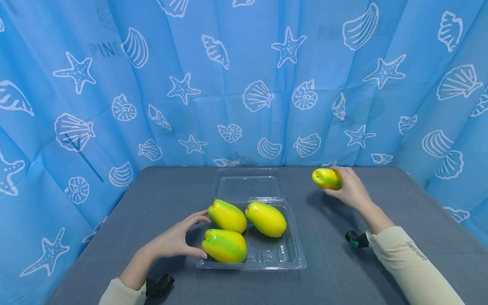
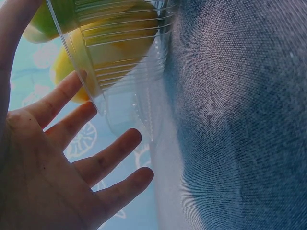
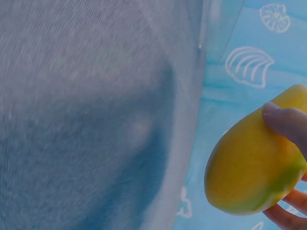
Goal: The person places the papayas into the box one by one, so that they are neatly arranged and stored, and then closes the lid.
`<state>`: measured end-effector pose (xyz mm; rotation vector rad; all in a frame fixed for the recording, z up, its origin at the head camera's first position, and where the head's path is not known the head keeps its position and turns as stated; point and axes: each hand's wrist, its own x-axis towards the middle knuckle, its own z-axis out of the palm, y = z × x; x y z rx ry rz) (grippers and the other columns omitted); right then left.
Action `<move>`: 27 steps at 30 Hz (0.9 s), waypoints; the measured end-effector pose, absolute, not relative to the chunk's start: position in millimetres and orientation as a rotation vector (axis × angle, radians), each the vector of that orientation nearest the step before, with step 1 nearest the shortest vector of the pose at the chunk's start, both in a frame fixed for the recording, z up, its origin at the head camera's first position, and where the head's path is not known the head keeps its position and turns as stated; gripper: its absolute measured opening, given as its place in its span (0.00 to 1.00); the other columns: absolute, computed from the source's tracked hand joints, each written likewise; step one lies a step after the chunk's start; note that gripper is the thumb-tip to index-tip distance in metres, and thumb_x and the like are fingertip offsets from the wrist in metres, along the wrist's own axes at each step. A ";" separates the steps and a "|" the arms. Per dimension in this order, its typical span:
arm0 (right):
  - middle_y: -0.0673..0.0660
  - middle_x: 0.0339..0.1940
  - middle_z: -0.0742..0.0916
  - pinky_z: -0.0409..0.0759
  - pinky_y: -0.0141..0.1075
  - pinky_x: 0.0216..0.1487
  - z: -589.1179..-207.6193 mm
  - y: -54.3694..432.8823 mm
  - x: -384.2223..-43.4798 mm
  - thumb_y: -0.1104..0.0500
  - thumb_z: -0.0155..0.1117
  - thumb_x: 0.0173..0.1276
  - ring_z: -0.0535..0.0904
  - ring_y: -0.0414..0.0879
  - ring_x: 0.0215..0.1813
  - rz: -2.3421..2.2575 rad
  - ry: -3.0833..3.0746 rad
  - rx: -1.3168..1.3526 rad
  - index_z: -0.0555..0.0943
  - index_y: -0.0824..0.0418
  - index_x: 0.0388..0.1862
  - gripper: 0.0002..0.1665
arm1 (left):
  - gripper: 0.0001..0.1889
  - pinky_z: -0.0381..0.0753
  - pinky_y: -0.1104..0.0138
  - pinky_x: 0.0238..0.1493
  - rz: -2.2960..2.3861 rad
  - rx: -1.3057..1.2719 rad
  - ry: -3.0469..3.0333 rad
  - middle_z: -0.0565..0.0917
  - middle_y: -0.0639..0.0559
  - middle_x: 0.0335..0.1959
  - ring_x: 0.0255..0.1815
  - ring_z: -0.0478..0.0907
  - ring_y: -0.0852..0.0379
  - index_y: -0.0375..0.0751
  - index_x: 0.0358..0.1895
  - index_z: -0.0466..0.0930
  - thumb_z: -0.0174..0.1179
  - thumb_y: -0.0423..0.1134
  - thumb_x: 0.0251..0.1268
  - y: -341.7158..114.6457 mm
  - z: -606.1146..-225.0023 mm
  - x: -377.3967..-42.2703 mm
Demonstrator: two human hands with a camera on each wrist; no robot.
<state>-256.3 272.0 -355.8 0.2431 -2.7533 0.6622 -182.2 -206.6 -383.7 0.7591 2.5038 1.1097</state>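
My right hand [image 1: 350, 189] grips a yellow-green papaya [image 1: 327, 178] above the table's right side; the right wrist view shows thumb and fingers around this papaya [image 3: 254, 163]. A clear plastic clamshell box [image 1: 299, 254] lies with its lid [image 1: 248, 186] folded back. In it are three more papayas: one at the back left [image 1: 228, 216], one at the front left [image 1: 225, 246] and one on the right [image 1: 267, 219]. At the box's left edge is my left hand [image 1: 177, 239], fingers spread and fairly straight; in the left wrist view its fingertips [image 2: 81, 75] touch the box rim.
Grey cloth covers the table [image 1: 324, 271]. A blue curtain [image 1: 236, 63] with white shells and starfish hangs behind and at both sides. Black wrist mounts [image 1: 160, 286] sit at both wrists. Inside the box, bare floor [image 1: 267, 253] shows at the front right.
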 end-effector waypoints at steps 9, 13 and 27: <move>0.73 0.55 0.72 0.70 0.61 0.52 -348.0 260.4 -247.7 0.59 0.71 0.52 0.69 0.65 0.52 0.677 -2.726 0.295 0.65 0.72 0.62 0.41 | 0.36 0.59 0.34 0.62 1.116 0.777 2.504 0.52 0.44 0.75 0.71 0.57 0.35 0.48 0.63 0.65 0.69 0.50 0.49 -206.2 -384.1 -182.2; 0.72 0.56 0.72 0.70 0.62 0.53 -345.8 257.5 -245.7 0.59 0.71 0.52 0.69 0.65 0.53 0.680 -2.715 0.315 0.65 0.70 0.64 0.42 | 0.36 0.59 0.34 0.62 1.121 0.783 2.498 0.52 0.44 0.75 0.71 0.57 0.36 0.48 0.63 0.65 0.69 0.49 0.49 -206.4 -384.4 -182.7; 0.71 0.53 0.75 0.73 0.58 0.48 -331.8 237.5 -231.0 0.57 0.73 0.51 0.72 0.63 0.50 0.671 -2.689 0.406 0.67 0.71 0.61 0.41 | 0.35 0.59 0.34 0.61 1.117 0.835 2.494 0.52 0.41 0.74 0.70 0.56 0.34 0.45 0.63 0.65 0.69 0.48 0.51 -206.0 -383.5 -182.3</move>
